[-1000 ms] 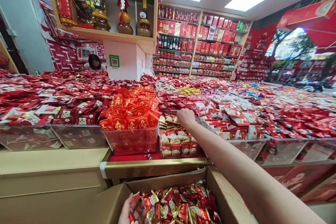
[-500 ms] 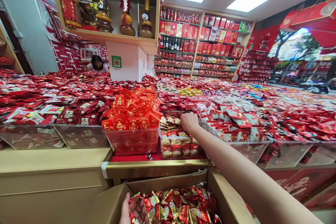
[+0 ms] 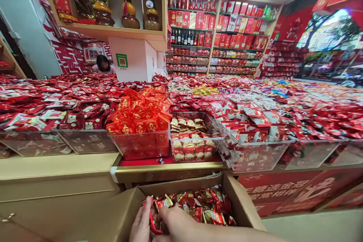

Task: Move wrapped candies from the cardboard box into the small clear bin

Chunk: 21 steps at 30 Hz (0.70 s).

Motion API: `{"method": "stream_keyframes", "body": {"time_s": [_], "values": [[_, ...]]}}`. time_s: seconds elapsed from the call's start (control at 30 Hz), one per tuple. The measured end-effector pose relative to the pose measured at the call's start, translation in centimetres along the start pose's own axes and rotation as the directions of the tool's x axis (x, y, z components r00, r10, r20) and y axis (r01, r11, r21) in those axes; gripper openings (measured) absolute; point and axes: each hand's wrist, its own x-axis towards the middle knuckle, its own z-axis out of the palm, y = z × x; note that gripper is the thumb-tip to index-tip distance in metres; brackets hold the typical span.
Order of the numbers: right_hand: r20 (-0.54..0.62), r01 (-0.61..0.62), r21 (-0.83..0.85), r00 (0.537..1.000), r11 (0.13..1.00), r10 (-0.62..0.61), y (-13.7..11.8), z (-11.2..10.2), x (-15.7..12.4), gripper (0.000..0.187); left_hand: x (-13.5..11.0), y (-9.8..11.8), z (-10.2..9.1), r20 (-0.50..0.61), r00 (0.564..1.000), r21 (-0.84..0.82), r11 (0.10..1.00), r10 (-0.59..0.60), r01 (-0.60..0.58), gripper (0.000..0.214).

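An open cardboard box (image 3: 244,200) stands at the bottom, holding many red and gold wrapped candies (image 3: 211,215). My left hand (image 3: 141,221) is cupped at the box's left side, around a few of these candies. My right hand (image 3: 178,221) reaches across from the right and meets the left one, its fingers bent onto a red wrapped candy (image 3: 154,223) between the two hands. Some fingertips are hidden. Beyond the box, a clear plastic bin (image 3: 195,141) holds similar candies stacked in neat rows, partly filled.
A bin of orange-red packets (image 3: 138,143) stands left of the clear bin, and a bin of white and red packets (image 3: 255,155) to its right. A gold counter edge (image 3: 170,170) runs behind the box. A person (image 3: 103,64) is at the back left. Shelves (image 3: 193,26) hold bottles and boxes.
My right hand has drawn back from the clear bin down to my left hand over the box. The neatly stacked candies in the bin now show fully.
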Motion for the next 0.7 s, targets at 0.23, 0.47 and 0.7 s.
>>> {"method": "stream_keyframes", "body": {"time_s": [0.23, 0.47, 0.7], "values": [[-0.086, -0.037, 0.464, 0.993, 0.885, 0.086, 1.1, -3.1, 1.4, 0.013, -0.4, 1.1, 0.3, 0.154, 0.974, -0.076, 0.985, 0.167, -0.157, 0.021], [-0.075, -0.011, 0.679, 0.994, 0.734, 0.084, 1.6, -2.5, 1.6, 0.025, 0.2, 1.2, -0.2, 0.134, 0.969, -0.086, 0.977, 0.207, -0.197, 0.02], [-0.325, 0.152, 0.374, 0.945, 0.915, -0.024, 1.2, -3.1, 1.2, 0.019, -0.6, 1.1, 0.1, 0.209, 0.973, -0.02, 0.995, 0.096, -0.094, 0.02]]}}
